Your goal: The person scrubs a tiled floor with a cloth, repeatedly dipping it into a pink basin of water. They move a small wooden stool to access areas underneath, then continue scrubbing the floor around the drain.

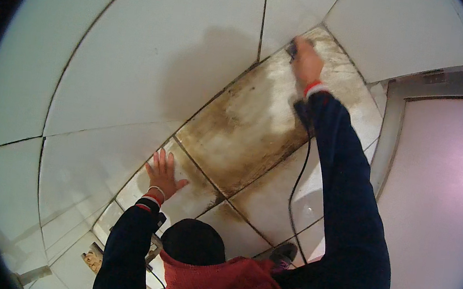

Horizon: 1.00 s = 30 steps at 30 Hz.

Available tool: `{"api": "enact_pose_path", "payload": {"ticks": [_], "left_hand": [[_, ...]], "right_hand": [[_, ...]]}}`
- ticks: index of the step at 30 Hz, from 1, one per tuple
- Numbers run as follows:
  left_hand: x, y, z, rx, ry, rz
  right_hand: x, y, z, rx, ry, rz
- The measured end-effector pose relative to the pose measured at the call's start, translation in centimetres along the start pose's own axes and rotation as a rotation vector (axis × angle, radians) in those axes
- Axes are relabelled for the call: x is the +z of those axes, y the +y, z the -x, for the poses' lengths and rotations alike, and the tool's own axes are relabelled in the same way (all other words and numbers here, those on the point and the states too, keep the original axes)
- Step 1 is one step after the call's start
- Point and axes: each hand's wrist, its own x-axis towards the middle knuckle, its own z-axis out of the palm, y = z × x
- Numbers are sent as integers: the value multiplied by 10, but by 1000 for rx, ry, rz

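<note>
My left hand (pixel 163 177) lies flat on a pale floor tile (pixel 186 168) beside the wall, its fingers spread and holding nothing. My right hand (pixel 308 62) reaches to the far corner, closed around a small dark object (pixel 292 49) whose kind I cannot make out. Beneath that arm is a large stained tile (pixel 240 111), smeared with brown and black dirt and shiny in places. A dark box-shaped device (pixel 302 112) hangs by my right forearm, with a black cable (pixel 292 196) running back toward me.
White tiled walls (pixel 156 52) with dark joints rise along the left and far side. A pale door panel in a grey frame (pixel 394 122) stands at the right. A shoe (pixel 283 254) and my dark-clad knee (pixel 194 242) are near the bottom. A wooden-looking piece (pixel 94 260) lies at lower left.
</note>
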Motion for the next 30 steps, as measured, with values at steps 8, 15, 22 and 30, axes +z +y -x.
{"api": "enact_pose_path", "payload": {"ticks": [8, 15, 22, 30], "left_hand": [[4, -2, -2, 14, 53, 15], [8, -3, -1, 58, 99, 22], [3, -2, -4, 21, 105, -14], [-3, -1, 0, 31, 79, 66]], "right_hand": [[-40, 36, -52, 48, -69, 130], [14, 16, -29, 263, -67, 75], [27, -189, 146, -341, -402, -264], [-37, -54, 25, 96, -276, 70]]}}
